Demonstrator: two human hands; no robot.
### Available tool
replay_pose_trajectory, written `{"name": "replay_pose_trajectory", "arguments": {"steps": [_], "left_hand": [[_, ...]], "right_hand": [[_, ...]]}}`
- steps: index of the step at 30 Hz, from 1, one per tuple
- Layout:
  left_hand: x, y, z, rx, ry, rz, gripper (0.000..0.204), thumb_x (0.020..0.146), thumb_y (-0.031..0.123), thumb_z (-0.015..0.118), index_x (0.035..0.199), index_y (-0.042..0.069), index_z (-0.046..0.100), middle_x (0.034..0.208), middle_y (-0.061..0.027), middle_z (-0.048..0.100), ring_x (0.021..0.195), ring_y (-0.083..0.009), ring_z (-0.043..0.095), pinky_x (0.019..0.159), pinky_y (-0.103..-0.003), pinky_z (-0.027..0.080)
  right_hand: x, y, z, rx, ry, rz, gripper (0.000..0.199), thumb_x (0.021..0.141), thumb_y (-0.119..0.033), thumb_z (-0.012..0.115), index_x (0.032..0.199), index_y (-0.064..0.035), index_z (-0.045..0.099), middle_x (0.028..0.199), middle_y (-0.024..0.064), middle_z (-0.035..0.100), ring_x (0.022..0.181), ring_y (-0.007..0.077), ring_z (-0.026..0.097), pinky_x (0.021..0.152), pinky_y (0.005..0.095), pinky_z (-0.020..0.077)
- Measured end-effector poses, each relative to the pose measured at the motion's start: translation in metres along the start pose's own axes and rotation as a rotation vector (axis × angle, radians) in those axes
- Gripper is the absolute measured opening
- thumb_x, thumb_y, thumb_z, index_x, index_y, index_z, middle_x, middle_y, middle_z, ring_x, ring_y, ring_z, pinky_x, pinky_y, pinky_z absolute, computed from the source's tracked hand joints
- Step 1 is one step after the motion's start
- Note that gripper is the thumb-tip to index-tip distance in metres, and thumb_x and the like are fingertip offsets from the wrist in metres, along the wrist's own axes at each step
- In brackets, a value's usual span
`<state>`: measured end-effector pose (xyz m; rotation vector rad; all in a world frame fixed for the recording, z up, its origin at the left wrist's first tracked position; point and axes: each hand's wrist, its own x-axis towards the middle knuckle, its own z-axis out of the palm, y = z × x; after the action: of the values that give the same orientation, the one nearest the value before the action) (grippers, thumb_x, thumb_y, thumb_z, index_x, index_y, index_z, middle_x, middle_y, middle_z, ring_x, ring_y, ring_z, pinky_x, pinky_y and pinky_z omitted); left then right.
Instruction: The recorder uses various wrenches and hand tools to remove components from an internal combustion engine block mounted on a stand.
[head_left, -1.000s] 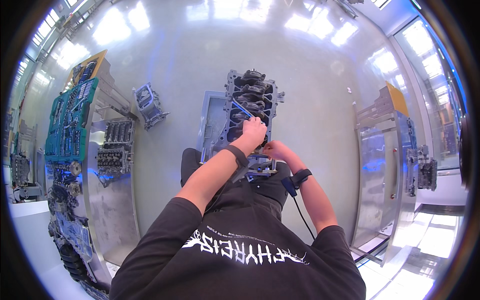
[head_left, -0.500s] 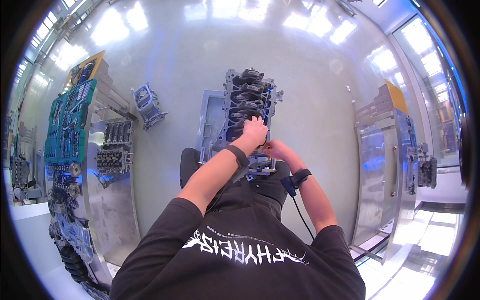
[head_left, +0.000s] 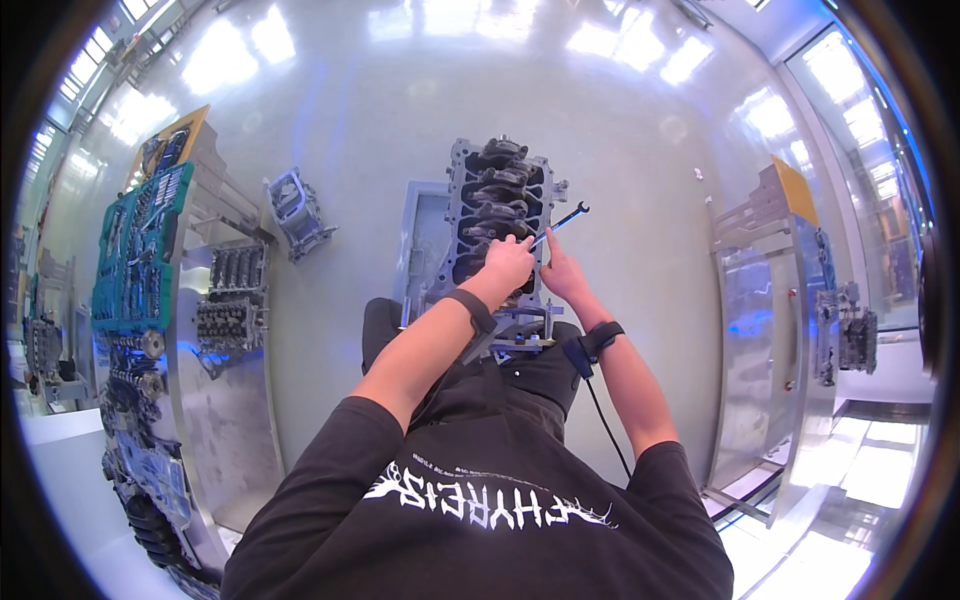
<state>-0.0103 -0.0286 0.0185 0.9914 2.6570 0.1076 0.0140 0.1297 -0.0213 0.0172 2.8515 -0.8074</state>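
A grey engine block [head_left: 452, 222] stands in front of me, its crankshaft [head_left: 503, 190] exposed on top. A slim combination wrench [head_left: 565, 220] sticks out over the block's right edge, open jaw pointing far right. My left hand [head_left: 512, 262] is closed over the near part of the block, fingers around the wrench's near end. What that end sits on is hidden under the fingers. Just right of it, my right hand [head_left: 563, 274] has its fingers stretched out, the index finger against or very near the wrench's shaft.
A metal stand [head_left: 548, 312] supports the block at its near end. At left, a bench [head_left: 225, 430] bears a green tool case [head_left: 140, 250], cylinder heads [head_left: 232, 300] and other engine parts. A grey casting [head_left: 298, 212] lies beyond it. Another metal bench [head_left: 755, 340] stands at right.
The wrench has swung clockwise, from lying along the block's right side to pointing out over its edge. My right hand has moved forward and its fingers have straightened. The left hand stays nearly in place.
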Motion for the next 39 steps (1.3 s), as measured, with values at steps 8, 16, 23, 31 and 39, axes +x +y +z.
{"name": "replay_pose_trajectory", "arguments": {"steps": [8,16,23,31,39], "left_hand": [[0.002,0.007,0.014,0.071,0.011,-0.083,0.027,0.085,0.024,0.056,0.108,0.017,0.070,0.147,-0.0075,0.036,0.119,-0.0269,0.048,0.088,-0.043,0.045],[0.002,0.006,0.021,0.023,0.062,-0.100,0.048,0.082,0.020,0.059,0.126,0.003,0.054,0.144,-0.0137,0.038,0.118,-0.0314,0.048,0.088,-0.042,0.047],[-0.001,-0.003,0.023,0.041,0.061,-0.103,0.052,0.084,0.021,0.056,0.133,0.005,0.048,0.143,-0.0138,0.037,0.127,-0.0342,0.038,0.092,-0.047,0.042],[-0.003,0.001,0.010,0.042,0.043,-0.119,0.054,0.082,0.022,0.059,0.134,0.011,0.048,0.127,-0.0124,0.045,0.123,-0.0295,0.036,0.092,-0.044,0.038],[-0.001,0.004,0.007,0.108,0.039,-0.119,0.053,0.081,0.020,0.062,0.132,0.014,0.050,0.120,-0.0105,0.049,0.117,-0.0279,0.043,0.089,-0.042,0.042]], "right_hand": [[0.024,-0.020,-0.011,-0.268,-0.117,0.103,0.067,0.073,-0.018,0.057,0.136,-0.0073,0.041,0.100,0.0246,0.064,0.094,0.0394,0.062,0.082,0.0469,0.0495],[0.001,-0.045,-0.014,-0.448,-0.259,0.035,0.025,0.075,-0.023,0.060,0.089,-0.0039,0.069,0.081,0.0180,0.068,0.079,0.0342,0.066,0.075,0.0430,0.0525],[-0.029,-0.055,-0.010,0.052,-0.529,-0.012,0.023,0.082,-0.023,0.057,0.089,-0.0036,0.068,0.067,0.0120,0.066,0.067,0.0272,0.066,0.071,0.0383,0.0515],[-0.027,-0.030,0.014,-0.006,-0.511,-0.098,0.028,0.081,-0.015,0.052,0.103,-0.0059,0.066,0.067,0.0110,0.066,0.067,0.0260,0.065,0.069,0.0385,0.0504],[-0.034,-0.021,0.015,0.055,-0.490,-0.128,0.041,0.080,-0.013,0.050,0.120,-0.0133,0.061,0.066,0.0114,0.065,0.064,0.0252,0.064,0.066,0.0371,0.0508]]}}
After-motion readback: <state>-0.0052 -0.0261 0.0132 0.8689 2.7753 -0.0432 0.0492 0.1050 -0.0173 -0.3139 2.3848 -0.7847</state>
